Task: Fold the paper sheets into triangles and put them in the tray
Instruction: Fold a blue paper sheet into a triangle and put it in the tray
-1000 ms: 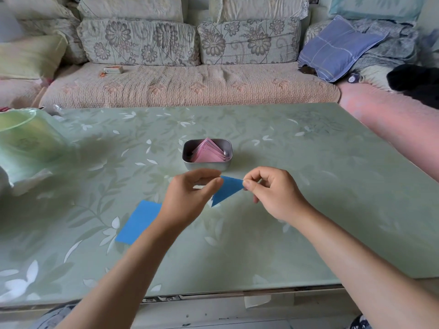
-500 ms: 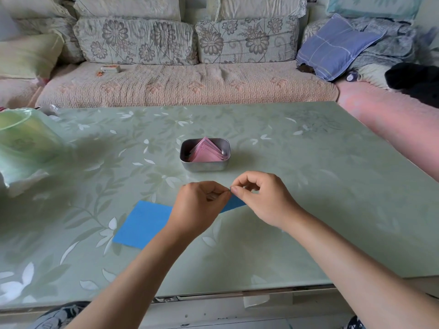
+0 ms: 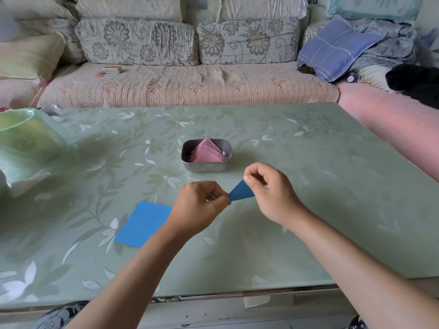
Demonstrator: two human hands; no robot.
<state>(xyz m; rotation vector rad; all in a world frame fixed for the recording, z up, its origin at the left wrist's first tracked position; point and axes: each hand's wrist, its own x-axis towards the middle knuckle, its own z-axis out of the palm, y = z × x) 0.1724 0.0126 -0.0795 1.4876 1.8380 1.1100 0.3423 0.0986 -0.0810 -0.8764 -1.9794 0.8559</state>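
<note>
A small folded blue paper triangle is held just above the table between both hands. My left hand pinches its left corner. My right hand pinches its upper right edge between thumb and forefinger. A flat blue paper sheet lies on the table to the left, partly under my left wrist. Just beyond my hands, a small metal tray holds several folded pink triangles stacked upright.
The green floral glass table runs to a front edge near my body. A green plastic bag sits at the far left. A sofa with cushions stands behind the table.
The hands came together over the blue triangle, then drew apart again. The triangle now shows between them, and the right hand has risen a little toward the tray.
</note>
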